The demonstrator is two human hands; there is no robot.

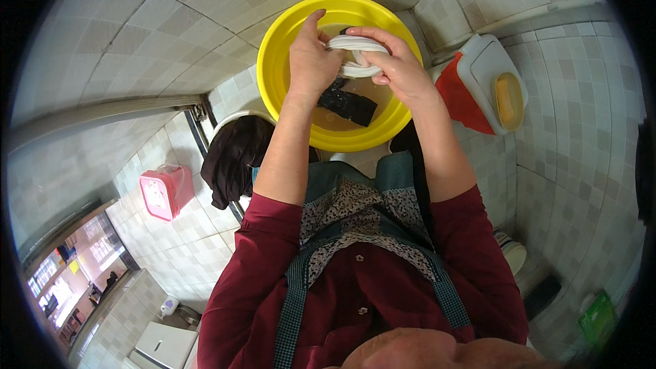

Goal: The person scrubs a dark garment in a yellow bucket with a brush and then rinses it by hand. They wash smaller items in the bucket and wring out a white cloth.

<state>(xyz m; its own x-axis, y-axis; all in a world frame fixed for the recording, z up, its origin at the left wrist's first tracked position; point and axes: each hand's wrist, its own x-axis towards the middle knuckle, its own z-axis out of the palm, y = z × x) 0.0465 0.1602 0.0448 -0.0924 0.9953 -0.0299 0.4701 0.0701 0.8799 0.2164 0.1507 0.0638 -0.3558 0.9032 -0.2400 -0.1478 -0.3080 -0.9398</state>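
A yellow plastic basin (287, 125) holds cloudy water. Above it, a twisted white cloth (359, 43) stretches in a loop between my two hands. My left hand (313, 64) grips the loop's left end, one finger pointing up and away from the cloth. My right hand (402, 69) has its fingers and thumb closed around the right end. Below the loop, a dark wet cloth (351, 107) lies partly in the water. Another dark bit shows behind my right fingers, mostly hidden.
Dark fabric (238, 156) hangs over a white bucket (241, 115) at left. Beyond stands a pink lidded bucket (166, 192). On the right, a yellow soap bar in a dish (509, 101) sits on a white lidded bin (479, 69) with a red liner. Tiled walls (205, 5) enclose the basin.
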